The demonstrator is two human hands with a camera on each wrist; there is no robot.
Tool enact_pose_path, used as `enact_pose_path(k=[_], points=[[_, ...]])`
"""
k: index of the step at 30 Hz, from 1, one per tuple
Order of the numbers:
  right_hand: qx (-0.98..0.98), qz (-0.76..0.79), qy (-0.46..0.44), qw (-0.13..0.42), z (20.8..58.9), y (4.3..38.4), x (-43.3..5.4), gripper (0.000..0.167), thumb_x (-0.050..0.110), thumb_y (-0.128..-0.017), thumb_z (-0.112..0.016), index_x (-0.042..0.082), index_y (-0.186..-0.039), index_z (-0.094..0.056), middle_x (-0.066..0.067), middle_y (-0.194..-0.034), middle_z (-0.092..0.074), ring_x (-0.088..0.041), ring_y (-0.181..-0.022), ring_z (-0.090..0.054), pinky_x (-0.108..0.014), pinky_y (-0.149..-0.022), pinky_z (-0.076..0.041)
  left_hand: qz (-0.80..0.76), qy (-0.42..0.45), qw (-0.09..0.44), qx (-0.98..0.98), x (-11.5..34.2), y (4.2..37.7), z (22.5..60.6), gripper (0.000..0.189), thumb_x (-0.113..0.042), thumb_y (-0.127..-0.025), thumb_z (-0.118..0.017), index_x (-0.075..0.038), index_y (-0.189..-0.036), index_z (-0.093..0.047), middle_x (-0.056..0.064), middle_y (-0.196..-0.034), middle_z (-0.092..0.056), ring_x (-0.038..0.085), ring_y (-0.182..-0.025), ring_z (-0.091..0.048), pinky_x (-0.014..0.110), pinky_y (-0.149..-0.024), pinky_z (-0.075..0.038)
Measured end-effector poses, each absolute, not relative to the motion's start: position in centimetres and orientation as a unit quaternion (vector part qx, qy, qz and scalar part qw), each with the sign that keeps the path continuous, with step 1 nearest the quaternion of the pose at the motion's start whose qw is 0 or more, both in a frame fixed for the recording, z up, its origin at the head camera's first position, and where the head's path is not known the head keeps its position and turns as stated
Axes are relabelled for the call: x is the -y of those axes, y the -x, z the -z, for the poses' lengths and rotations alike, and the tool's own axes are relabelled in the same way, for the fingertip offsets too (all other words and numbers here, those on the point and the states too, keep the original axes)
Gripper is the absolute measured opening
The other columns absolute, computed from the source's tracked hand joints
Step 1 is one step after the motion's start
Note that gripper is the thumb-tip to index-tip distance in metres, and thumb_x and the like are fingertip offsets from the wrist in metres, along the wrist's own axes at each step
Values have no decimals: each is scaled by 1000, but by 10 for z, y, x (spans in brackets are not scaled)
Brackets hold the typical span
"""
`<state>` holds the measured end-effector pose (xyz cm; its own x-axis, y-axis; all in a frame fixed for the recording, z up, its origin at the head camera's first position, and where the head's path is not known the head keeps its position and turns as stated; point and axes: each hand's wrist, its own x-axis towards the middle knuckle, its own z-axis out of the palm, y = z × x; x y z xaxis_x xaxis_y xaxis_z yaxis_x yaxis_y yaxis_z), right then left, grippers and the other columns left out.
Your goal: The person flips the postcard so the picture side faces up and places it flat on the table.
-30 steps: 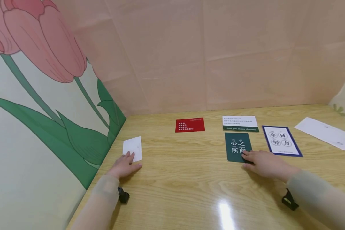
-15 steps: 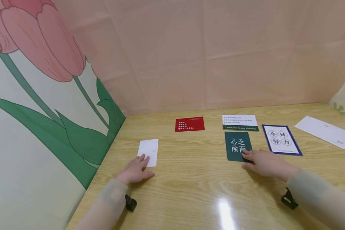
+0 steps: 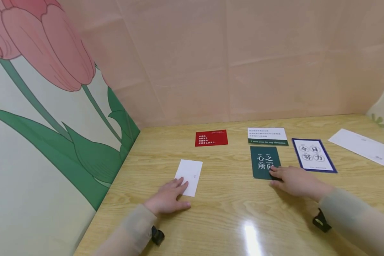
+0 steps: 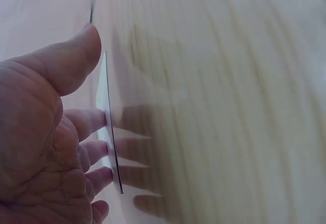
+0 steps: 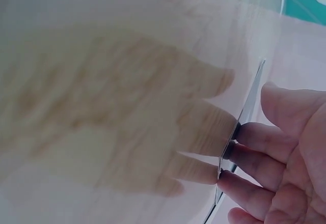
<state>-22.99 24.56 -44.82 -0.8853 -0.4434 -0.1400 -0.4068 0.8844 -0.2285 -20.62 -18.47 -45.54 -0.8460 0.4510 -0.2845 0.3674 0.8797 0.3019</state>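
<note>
Left hand point(image 3: 167, 198) palm down over the near-left part of a white postcard point(image 3: 191, 171), flat on the wood-grain bench point(image 3: 217, 199), left of centre; faint small mark toward its right edge, too small to read. In the left wrist view, fingers point(image 4: 97, 150) slightly apart, tips resting on the postcard, thumb spread well away and off it. To the right, right hand point(image 3: 296, 181) over the near-right corner of a dark green card point(image 3: 260, 156), white characters 心之所向, last one partly hidden. Right fingers likewise a little apart, tips touching the green card, thumb separate beyond its near edge. Crowded on this side: just behind the green card, a white card with a green band point(image 3: 267, 135), "I met you in my dreams"; just to the right, a blue-bordered card point(image 3: 314, 155), near the back of the right hand; farther right, a long white card point(image 3: 362, 146) set at a slant. Toward the back, between both hands, a red card point(image 3: 211, 138) with white lettering, well apart from either. Behind, a pinkish wall covering point(image 3: 192, 64); to the left, a tulip mural point(image 3: 51, 46). Black device point(image 3: 158, 235) by the left sleeve, another by the right. Bright glare on the bench, near side.
</note>
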Motion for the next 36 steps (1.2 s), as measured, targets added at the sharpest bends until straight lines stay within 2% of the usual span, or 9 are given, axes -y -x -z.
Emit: enact_pose_path(k=[11, 18, 24, 28, 32, 36], points=[[-968, 111, 196, 111, 445, 232, -243, 54, 45, -94, -57, 4, -129, -61, -20, -138, -51, -51, -123, -43, -66, -97, -33, -93, -286, 164, -939, 157, 203, 457, 78, -59, -90, -55, -17, -152, -31, 5, -159, -18, 28, -145, -15, 48, -115, -15], [-968, 116, 188, 117, 444, 233, -242, 51, 43, -95, -57, 5, -128, -61, -20, -138, -51, -50, -123, -44, -65, -98, -34, -83, -374, 176, -907, 144, 203, 460, 68, -54, -93, -54, -24, -150, -34, -2, -158, -22, 24, -146, -15, 48, -115, -17], [-970, 115, 180, 120, 445, 234, -241, 51, 43, -94, -57, 5, -128, -62, -19, -138, -51, -50, -124, -44, -65, -98, -34, -111, -406, 178, -890, 124, 209, 457, 50, -41, -97, -54, -25, -143, -47, -7, -153, -34, 20, -144, -23, 40, -115, -20], [-969, 115, 182, 119, 446, 234, -241, 52, 44, -94, -58, 5, -128, -62, -20, -137, -51, -50, -123, -44, -65, -98, -34, -109, -414, 173, -887, 107, 217, 458, 45, -36, -94, -61, -26, -137, -54, -11, -146, -42, 15, -141, -29, 34, -113, -24], [-969, 117, 183, 121, 446, 235, -241, 52, 44, -94, -57, 5, -128, -62, -19, -138, -51, -50, -124, -44, -65, -98, -33, -97, -430, 198, -876, 95, 225, 459, 46, -32, -92, -64, -32, -137, -53, -20, -145, -40, 7, -141, -26, 30, -114, -23], [-968, 121, 180, 123, 445, 234, -241, 51, 43, -94, -57, 5, -128, -61, -20, -138, -51, -50, -124, -43, -65, -98, -33, -112, -430, 247, -861, 85, 233, 454, 48, -26, -91, -66, -39, -135, -53, -29, -142, -39, 0, -141, -21, 30, -114, -22]])
